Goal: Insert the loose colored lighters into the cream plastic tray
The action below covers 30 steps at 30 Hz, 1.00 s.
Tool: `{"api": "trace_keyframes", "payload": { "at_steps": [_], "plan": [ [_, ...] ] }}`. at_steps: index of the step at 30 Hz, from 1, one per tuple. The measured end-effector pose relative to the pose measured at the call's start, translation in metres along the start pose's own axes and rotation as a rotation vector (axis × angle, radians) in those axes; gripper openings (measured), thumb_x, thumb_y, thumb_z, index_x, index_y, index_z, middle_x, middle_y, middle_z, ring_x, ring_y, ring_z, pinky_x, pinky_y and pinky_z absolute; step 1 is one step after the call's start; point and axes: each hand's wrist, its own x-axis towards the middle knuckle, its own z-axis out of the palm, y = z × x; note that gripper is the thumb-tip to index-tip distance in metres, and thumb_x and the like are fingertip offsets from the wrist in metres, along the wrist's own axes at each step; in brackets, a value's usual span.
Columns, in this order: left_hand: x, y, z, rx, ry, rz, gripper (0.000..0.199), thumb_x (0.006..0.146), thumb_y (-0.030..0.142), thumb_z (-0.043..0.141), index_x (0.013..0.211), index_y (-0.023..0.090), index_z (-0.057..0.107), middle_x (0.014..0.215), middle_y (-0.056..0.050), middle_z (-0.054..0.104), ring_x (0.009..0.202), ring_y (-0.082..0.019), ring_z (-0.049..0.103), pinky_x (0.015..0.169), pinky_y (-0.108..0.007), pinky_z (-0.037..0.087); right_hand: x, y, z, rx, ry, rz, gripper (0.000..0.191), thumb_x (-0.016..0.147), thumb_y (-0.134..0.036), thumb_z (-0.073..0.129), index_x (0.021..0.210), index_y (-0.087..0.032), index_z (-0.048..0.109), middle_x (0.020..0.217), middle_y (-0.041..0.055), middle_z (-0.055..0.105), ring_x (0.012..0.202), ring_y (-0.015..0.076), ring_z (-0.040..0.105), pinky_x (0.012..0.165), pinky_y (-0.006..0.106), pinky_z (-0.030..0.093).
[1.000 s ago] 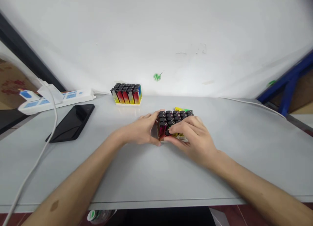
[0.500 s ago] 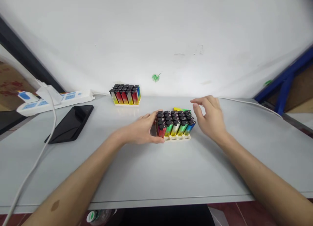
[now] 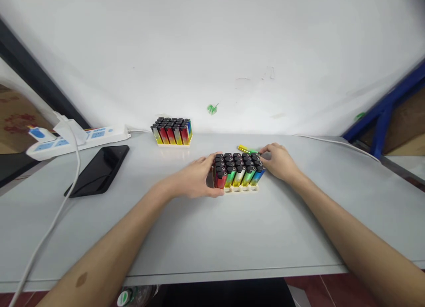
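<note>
My left hand (image 3: 195, 177) is wrapped around the left end of a cream rack (image 3: 241, 189), thumb at the front corner and fingers behind. Upright in the rack stand rows of black-topped lighters (image 3: 239, 176), coloured red, green, silver and blue; its front row of holes shows bare. Behind the rack lies a yellow-and-green lighter (image 3: 245, 148), its right end hidden by my right hand and the rack's lighters. My right hand (image 3: 279, 161) is closed on that end, thumb and forefinger pinched, beside the rack's back right corner.
A second rack full of lighters (image 3: 172, 132) stands by the wall at the back left. Left of it are a white power strip (image 3: 79, 141), a black phone (image 3: 98, 170) and a white cable (image 3: 63, 200). Another cable (image 3: 338, 141) runs along the back right.
My right hand has come down and left, its fingers closing at the lighter behind the rack. That lighter now lies at a slight slant. My left hand stays on the rack.
</note>
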Motion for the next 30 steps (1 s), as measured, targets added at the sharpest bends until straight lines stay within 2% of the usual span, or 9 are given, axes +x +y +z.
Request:
{"api": "trace_keyframes", "payload": {
  "at_steps": [4, 8, 11, 13, 16, 20, 24, 27, 30],
  "plan": [
    [0.001, 0.0, -0.001, 0.013, -0.061, -0.013, 0.096, 0.068, 0.048, 0.077, 0.148, 0.023, 0.031, 0.147, -0.015, 0.049, 0.134, -0.034, 0.048, 0.108, -0.047, 0.04, -0.002, -0.011, -0.008, 0.622, 0.034, 0.129, 0.029, 0.079, -0.045, 0.068, 0.09, -0.021, 0.055, 0.097, 0.0069, 0.069, 0.09, 0.0215, 0.064, 0.081, 0.037, 0.049],
    [0.001, 0.0, 0.0, 0.043, -0.068, -0.055, 0.104, 0.065, 0.052, 0.079, 0.15, 0.021, 0.027, 0.153, -0.017, 0.04, 0.14, -0.036, 0.039, 0.114, -0.051, 0.034, -0.008, -0.024, -0.012, 1.034, 0.065, 0.264, 0.032, 0.08, -0.048, 0.067, 0.095, -0.027, 0.048, 0.077, -0.0035, 0.062, 0.056, 0.0123, 0.056, 0.051, 0.027, 0.047],
    [0.002, 0.0, 0.001, 0.04, -0.075, -0.072, 0.109, 0.064, 0.052, 0.08, 0.152, 0.02, 0.025, 0.156, -0.018, 0.036, 0.143, -0.036, 0.035, 0.116, -0.051, 0.031, -0.01, -0.027, -0.012, 1.129, -0.027, 0.326, 0.031, 0.083, -0.052, 0.064, 0.097, -0.027, 0.051, 0.062, -0.0084, 0.044, 0.039, 0.0059, 0.03, 0.036, 0.02, 0.023],
    [0.002, 0.0, 0.002, 0.018, -0.07, -0.069, 0.112, 0.063, 0.053, 0.081, 0.153, 0.02, 0.022, 0.157, -0.018, 0.034, 0.144, -0.036, 0.034, 0.117, -0.05, 0.031, -0.01, -0.027, -0.011, 1.156, -0.12, 0.37, 0.033, 0.086, -0.055, 0.056, 0.092, -0.023, 0.056, 0.06, -0.0073, 0.039, 0.038, 0.0052, 0.022, 0.034, 0.021, 0.016],
    [0.001, 0.002, 0.002, -0.056, -0.06, -0.079, 0.113, 0.067, 0.057, 0.078, 0.155, 0.023, 0.016, 0.156, -0.016, 0.036, 0.141, -0.035, 0.039, 0.115, -0.049, 0.034, -0.011, -0.029, -0.011, 1.139, -0.139, 0.428, 0.033, 0.088, -0.051, 0.051, 0.084, -0.019, 0.059, 0.064, -0.0033, 0.045, 0.041, 0.0066, 0.028, 0.034, 0.023, 0.021],
    [0.0, 0.008, 0.0, -0.118, -0.023, -0.109, 0.108, 0.071, 0.061, 0.074, 0.155, 0.027, 0.015, 0.147, -0.013, 0.049, 0.132, -0.033, 0.05, 0.107, -0.047, 0.044, -0.014, -0.036, -0.014, 1.142, -0.151, 0.443, 0.028, 0.086, -0.05, 0.06, 0.089, -0.023, 0.054, 0.071, -0.0022, 0.054, 0.049, 0.0089, 0.043, 0.039, 0.021, 0.031],
    [0.001, 0.009, -0.001, -0.104, 0.043, -0.057, 0.096, 0.075, 0.06, 0.072, 0.152, 0.028, 0.025, 0.148, -0.011, 0.048, 0.131, -0.032, 0.05, 0.108, -0.046, 0.044, -0.016, -0.038, -0.017, 1.239, -0.237, 0.401, 0.035, 0.082, -0.056, 0.065, 0.085, -0.024, 0.05, 0.056, -0.0088, 0.039, 0.04, 0.0053, 0.023, 0.037, 0.018, 0.014],
    [0.003, 0.008, -0.001, -0.067, 0.085, 0.064, 0.083, 0.078, 0.059, 0.07, 0.148, 0.03, 0.035, 0.149, -0.009, 0.046, 0.134, -0.03, 0.048, 0.111, -0.046, 0.041, -0.015, -0.036, -0.017, 1.262, -0.268, 0.431, 0.05, 0.085, -0.07, 0.05, 0.073, -0.021, 0.052, 0.049, -0.0079, 0.034, 0.038, 0.0056, 0.019, 0.037, 0.021, 0.014],
    [0.003, 0.006, 0.0, 0.036, 0.113, 0.182, 0.077, 0.078, 0.059, 0.071, 0.142, 0.028, 0.043, 0.147, -0.009, 0.048, 0.133, -0.029, 0.048, 0.112, -0.046, 0.041, -0.016, -0.036, -0.016, 1.253, -0.275, 0.45, 0.056, 0.089, -0.066, 0.043, 0.058, -0.02, 0.045, 0.043, -0.0065, 0.03, 0.035, 0.0056, 0.018, 0.036, 0.022, 0.014]
  ]
}}
